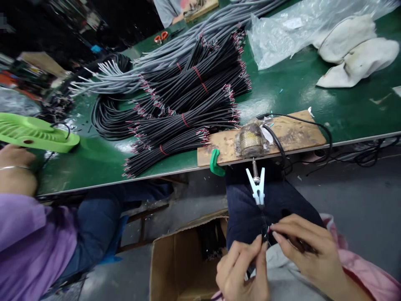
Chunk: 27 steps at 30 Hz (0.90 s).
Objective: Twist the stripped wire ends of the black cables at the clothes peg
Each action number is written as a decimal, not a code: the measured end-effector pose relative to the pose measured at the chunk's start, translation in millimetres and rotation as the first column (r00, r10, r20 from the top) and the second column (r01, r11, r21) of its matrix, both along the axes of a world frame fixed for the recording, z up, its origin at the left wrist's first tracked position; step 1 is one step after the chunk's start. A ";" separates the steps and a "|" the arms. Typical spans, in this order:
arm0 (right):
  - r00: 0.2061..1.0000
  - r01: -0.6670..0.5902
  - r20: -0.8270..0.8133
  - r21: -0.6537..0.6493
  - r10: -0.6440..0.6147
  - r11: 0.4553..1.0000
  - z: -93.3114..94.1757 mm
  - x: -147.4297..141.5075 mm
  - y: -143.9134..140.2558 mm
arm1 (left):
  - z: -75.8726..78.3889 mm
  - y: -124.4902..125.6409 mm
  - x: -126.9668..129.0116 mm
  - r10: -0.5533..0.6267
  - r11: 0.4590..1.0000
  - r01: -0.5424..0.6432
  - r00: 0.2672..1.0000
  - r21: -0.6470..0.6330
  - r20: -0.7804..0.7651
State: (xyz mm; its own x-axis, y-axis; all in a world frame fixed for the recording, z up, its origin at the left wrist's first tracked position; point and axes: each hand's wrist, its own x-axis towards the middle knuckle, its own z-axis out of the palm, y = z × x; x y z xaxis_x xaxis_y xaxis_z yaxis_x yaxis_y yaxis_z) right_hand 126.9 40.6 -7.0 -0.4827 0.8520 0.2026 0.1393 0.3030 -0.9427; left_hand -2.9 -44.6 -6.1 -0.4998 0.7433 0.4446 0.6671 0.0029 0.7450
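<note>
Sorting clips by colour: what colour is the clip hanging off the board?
White clip, head view.

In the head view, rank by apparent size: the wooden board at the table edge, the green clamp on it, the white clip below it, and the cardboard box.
1. wooden board
2. cardboard box, partly cut off by the frame and nearer the camera, so its rank against the board is unsure
3. white clip
4. green clamp, close to the clip in size

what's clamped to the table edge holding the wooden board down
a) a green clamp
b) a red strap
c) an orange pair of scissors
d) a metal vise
a: a green clamp hooks over the front edge of the wooden board and the table, just left of the white clip that hangs above the person's left hand and right hand.
</note>
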 end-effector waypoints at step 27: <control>0.996 -0.036 0.086 0.116 0.026 0.993 -22.4 -0.5 -3.6 | 1.3 -3.6 -6.5 -0.122 0.986 0.129 0.990 -0.110 0.074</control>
State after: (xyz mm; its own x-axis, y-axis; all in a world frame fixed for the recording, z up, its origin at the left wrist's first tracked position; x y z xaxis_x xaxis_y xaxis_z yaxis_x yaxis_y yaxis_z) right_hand 126.3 37.0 -29.4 -0.5281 0.8090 0.2582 0.2053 0.4167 -0.8856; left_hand -9.5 -48.2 -4.8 -0.4250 0.8459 0.3222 0.6163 0.0097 0.7874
